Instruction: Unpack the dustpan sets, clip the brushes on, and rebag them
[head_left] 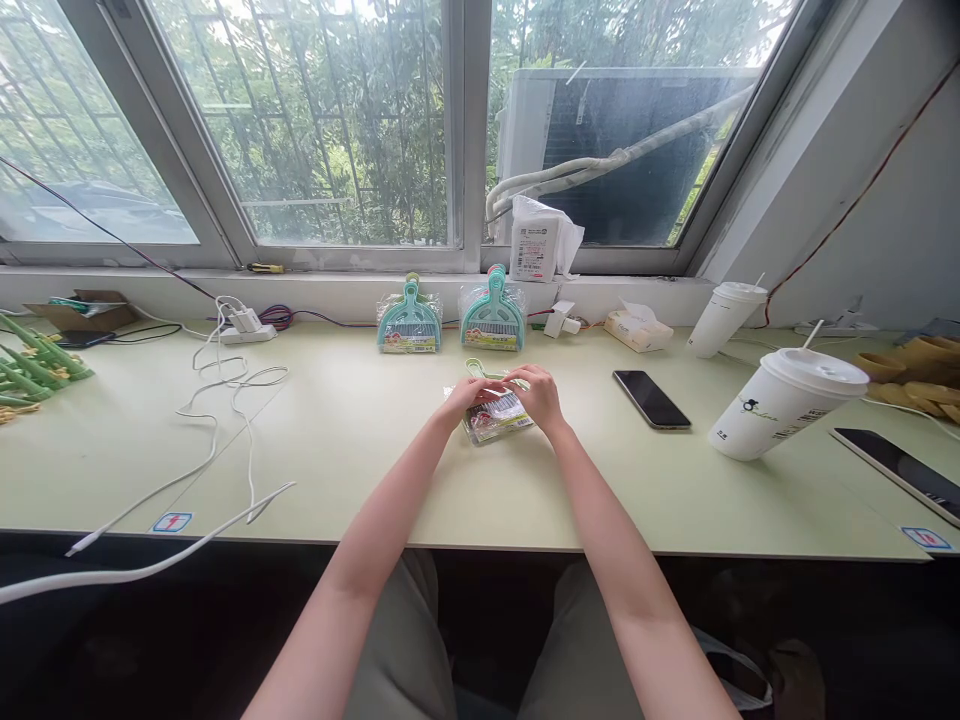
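our half-curled left hand (pixel 472 393) and right hand (pixel 540 395) touch the pale-green plastic dustpan-and-brush set (pixel 501 412), actual hold unclear to us; uneven pulling could tear its clear film (pixel 484 433).

Counter (pixel 337 430), passable room: one broad strip between the tangled white cable (pixel 217 405) and the packaged brush set (pixel 496 420) under both hands (pixel 534 393), plus a smaller patch between the forearms, down to the near edge. Obstructions, far side: two upright wrapped dustpan sets (pixel 409 322), narrow gap between them. Obstructions, right: one flat phone (pixel 651 399), low; one tall lidded cup (pixel 784 405) with straw, beyond it; one tissue pack (pixel 637 329), farther back.
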